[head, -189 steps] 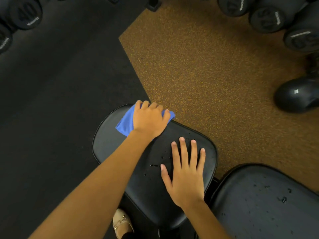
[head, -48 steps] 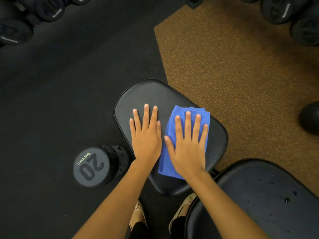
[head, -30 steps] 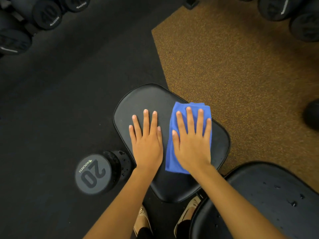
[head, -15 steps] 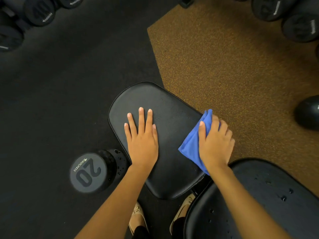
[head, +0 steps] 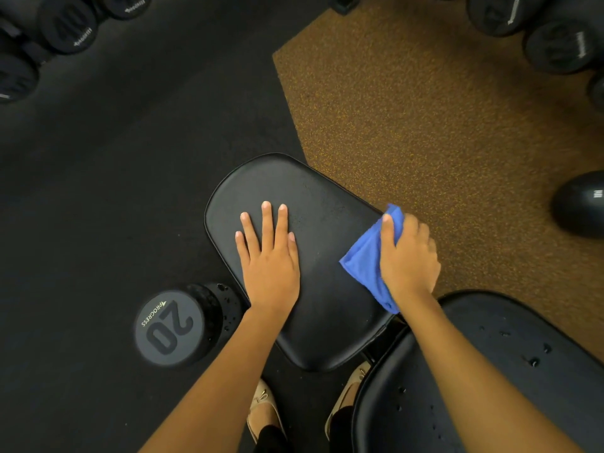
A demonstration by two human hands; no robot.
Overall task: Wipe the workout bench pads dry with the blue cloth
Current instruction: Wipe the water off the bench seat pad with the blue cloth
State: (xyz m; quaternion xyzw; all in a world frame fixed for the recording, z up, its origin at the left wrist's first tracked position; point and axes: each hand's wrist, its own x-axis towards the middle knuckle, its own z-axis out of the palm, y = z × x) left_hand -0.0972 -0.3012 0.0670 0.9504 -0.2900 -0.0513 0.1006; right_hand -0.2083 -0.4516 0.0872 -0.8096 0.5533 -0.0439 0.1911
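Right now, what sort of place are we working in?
Probably a gym's free-weights area: a dumbbell marked 20 on the dark floor, more dumbbells in the top corners, and a black padded bench pad.

At the lower left of the frame, the flat round end of a dumbbell [head: 170,328] standing on the dark floor bears a large dark "20", with the smaller pale word "PROGRESS" and a little triangle mark along its edge. The dumbbells at the upper left [head: 70,26] and those at the upper right [head: 555,44] carry short pale lettering too blurred to read. A dark rounded weight [head: 578,204] at the right edge shows a small pale mark, also unreadable.
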